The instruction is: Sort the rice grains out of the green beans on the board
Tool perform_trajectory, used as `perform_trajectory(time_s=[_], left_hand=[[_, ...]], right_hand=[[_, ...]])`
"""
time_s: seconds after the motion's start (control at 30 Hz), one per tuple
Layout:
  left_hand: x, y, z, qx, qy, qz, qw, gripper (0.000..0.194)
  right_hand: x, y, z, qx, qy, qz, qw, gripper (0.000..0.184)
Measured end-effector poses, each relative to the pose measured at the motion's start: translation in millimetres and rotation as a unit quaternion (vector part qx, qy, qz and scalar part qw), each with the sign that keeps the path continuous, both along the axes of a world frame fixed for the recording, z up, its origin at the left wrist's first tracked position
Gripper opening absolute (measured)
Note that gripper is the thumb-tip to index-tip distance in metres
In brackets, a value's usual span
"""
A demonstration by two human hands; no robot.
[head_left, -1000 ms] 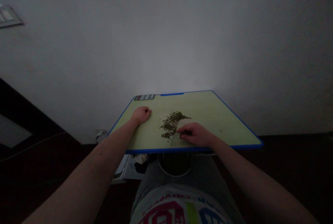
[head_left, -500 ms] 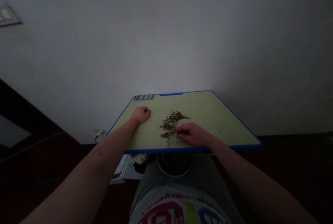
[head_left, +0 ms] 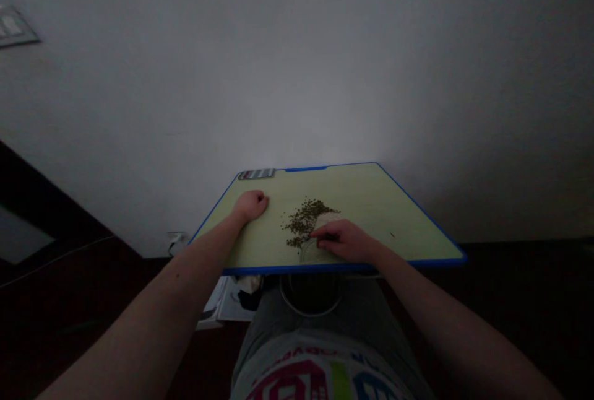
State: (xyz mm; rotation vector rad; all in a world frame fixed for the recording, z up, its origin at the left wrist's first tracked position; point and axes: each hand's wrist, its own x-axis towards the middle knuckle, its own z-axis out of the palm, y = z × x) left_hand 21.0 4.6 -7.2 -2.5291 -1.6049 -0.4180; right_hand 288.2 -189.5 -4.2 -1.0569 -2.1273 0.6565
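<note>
Loose on a pale yellow-green table board (head_left: 366,192) with a blue edge lies a scatter of small, dark green-brown beans or seeds (head_left: 306,217). My left hand (head_left: 251,204) rests curled in a fist on the board, left of the scatter, with nothing visible in it. Index finger stretched out and other fingers bent, my right hand (head_left: 341,239) reaches the scatter's near right edge. Behind that hand sits a pale heap (head_left: 327,218), partly covered by it. Faint clear outlines, perhaps a transparent container (head_left: 309,252), show by the fingers.
A calculator-like device (head_left: 257,174) lies at the board's far left corner. Below the near edge, a round metal-rimmed bowl (head_left: 310,312) sits between the legs. The wall (head_left: 297,78) stands behind the board. A plug with a cord (head_left: 175,242) is at the left.
My right hand has shifted very slightly at the edge of the scatter. My left hand stays in place.
</note>
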Motion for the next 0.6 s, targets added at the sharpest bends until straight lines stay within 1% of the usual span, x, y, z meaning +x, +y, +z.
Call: perform_trajectory(time_s=[0.17, 0.3, 0.37, 0.5, 0.6], left_hand=[[0, 1, 0.1, -0.012, 0.001, 0.010, 1.000, 0.045], [0, -1, 1.2, -0.010, 0.001, 0.010, 1.000, 0.045], [0, -2, 2.1, -0.009, 0.000, 0.006, 1.000, 0.044], [1, -5, 3.8, -0.012, 0.001, 0.013, 1.000, 0.044], [2, -5, 4.0, -0.011, 0.002, 0.019, 1.000, 0.043]], right_hand=[[0, -1, 0.2, -0.003, 0.010, -0.013, 1.000, 0.027], [-3, 1, 5.6, 0.040, 0.016, -0.055, 0.998, 0.026], [-6, 4, 8.5, 0.063, 0.004, -0.065, 0.996, 0.027], [-10, 8, 10.6, 0.089, -0.051, -0.056, 0.993, 0.027], [-11, 7, 9.0, 0.081, -0.055, -0.034, 0.995, 0.028]])
